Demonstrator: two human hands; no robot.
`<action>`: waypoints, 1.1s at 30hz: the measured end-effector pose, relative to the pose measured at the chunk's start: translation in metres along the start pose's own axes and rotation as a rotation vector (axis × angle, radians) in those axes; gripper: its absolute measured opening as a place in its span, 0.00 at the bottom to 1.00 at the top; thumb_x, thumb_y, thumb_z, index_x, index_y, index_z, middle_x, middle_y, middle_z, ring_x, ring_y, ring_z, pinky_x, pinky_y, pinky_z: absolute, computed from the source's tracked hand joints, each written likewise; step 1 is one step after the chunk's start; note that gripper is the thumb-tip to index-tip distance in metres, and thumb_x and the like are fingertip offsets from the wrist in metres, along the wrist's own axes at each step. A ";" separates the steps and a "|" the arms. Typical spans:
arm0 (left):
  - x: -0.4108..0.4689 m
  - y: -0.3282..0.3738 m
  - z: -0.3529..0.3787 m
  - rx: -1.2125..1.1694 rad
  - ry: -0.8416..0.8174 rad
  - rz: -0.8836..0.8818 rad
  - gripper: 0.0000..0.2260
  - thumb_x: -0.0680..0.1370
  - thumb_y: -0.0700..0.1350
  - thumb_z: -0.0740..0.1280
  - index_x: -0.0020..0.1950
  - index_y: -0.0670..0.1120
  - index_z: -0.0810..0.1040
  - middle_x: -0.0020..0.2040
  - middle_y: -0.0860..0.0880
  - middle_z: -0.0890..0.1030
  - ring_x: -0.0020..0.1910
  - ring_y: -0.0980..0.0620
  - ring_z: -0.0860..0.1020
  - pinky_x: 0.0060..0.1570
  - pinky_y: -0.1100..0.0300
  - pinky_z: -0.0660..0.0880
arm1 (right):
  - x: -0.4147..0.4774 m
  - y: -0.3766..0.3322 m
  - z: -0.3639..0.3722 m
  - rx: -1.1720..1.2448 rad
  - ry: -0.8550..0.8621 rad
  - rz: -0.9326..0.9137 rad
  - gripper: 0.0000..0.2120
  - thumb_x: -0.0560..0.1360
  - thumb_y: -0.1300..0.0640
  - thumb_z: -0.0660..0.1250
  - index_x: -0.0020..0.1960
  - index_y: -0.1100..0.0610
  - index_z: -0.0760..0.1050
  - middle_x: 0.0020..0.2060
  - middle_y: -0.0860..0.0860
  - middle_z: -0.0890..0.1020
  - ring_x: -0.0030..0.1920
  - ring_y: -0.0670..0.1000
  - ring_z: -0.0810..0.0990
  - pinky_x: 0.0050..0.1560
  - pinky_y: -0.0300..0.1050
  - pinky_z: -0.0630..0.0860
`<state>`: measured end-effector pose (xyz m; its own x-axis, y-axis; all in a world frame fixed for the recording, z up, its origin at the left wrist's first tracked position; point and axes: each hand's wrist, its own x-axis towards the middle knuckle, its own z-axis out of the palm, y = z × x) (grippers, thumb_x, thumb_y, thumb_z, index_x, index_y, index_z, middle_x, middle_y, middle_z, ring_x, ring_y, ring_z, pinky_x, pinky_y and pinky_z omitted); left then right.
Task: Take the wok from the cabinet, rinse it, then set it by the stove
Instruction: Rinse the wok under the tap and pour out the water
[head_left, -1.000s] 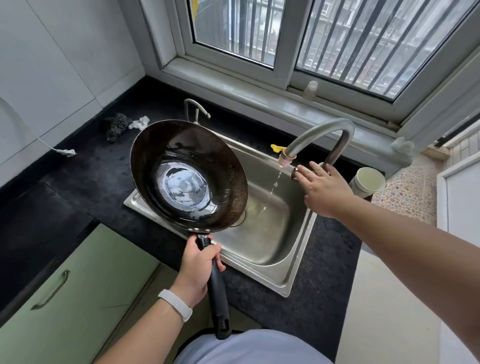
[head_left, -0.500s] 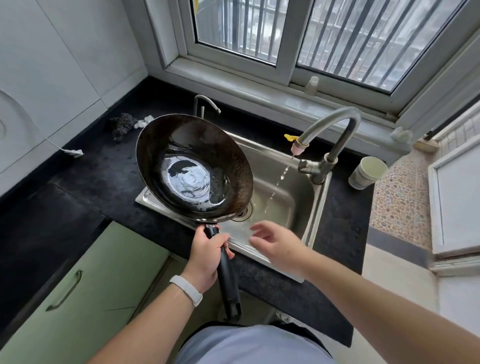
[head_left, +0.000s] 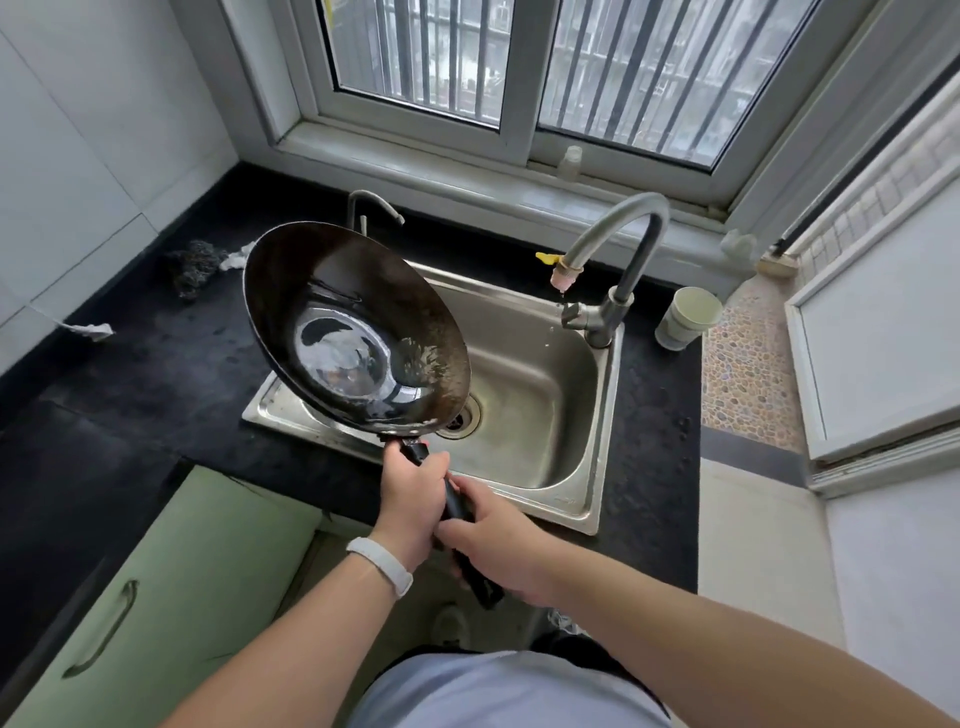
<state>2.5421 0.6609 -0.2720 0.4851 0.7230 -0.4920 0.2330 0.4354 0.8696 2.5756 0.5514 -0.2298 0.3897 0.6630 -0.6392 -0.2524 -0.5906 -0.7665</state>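
A dark wok (head_left: 358, 327) with water pooled in its bottom hangs tilted above the left part of the steel sink (head_left: 550, 395). Its black handle runs down toward me. My left hand (head_left: 413, 488) grips the handle close to the pan. My right hand (head_left: 493, 545) grips the same handle just below the left one. The curved tap (head_left: 618, 228) stands at the sink's back right, with only a drop under its spout. No stove shows in this view.
Black countertop (head_left: 156, 374) surrounds the sink. A steel scourer (head_left: 195, 265) and paper scraps lie at the back left. A pale cup (head_left: 685, 317) sits right of the tap. Green cabinet doors (head_left: 171, 597) are below left. A small bottle (head_left: 570, 162) stands on the window sill.
My right hand left the tap lever, came down and took hold of the wok handle below my left hand. The stream from the tap has stopped. The wok tilted further.
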 end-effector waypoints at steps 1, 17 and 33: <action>0.000 0.003 0.002 -0.010 -0.006 0.006 0.08 0.75 0.34 0.64 0.51 0.44 0.71 0.43 0.44 0.75 0.41 0.47 0.75 0.44 0.50 0.75 | 0.000 0.000 0.002 -0.052 0.058 -0.037 0.23 0.74 0.60 0.63 0.68 0.48 0.70 0.41 0.52 0.80 0.30 0.49 0.77 0.33 0.44 0.76; -0.027 0.001 0.046 0.060 0.071 0.011 0.09 0.74 0.33 0.66 0.47 0.43 0.68 0.40 0.45 0.72 0.37 0.49 0.73 0.37 0.54 0.73 | -0.010 0.014 -0.055 -0.073 0.065 -0.150 0.07 0.72 0.63 0.66 0.45 0.52 0.78 0.29 0.52 0.75 0.24 0.49 0.71 0.24 0.39 0.68; -0.066 -0.008 0.122 0.141 0.257 0.027 0.21 0.69 0.40 0.68 0.60 0.40 0.69 0.44 0.45 0.76 0.41 0.47 0.77 0.39 0.52 0.76 | -0.028 0.038 -0.149 0.342 -0.361 -0.078 0.06 0.76 0.68 0.63 0.43 0.59 0.73 0.30 0.54 0.71 0.25 0.50 0.67 0.23 0.40 0.59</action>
<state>2.6113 0.5443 -0.2415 0.2676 0.8533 -0.4476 0.3463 0.3483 0.8711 2.6871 0.4413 -0.2316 0.1026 0.8519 -0.5135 -0.5338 -0.3884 -0.7511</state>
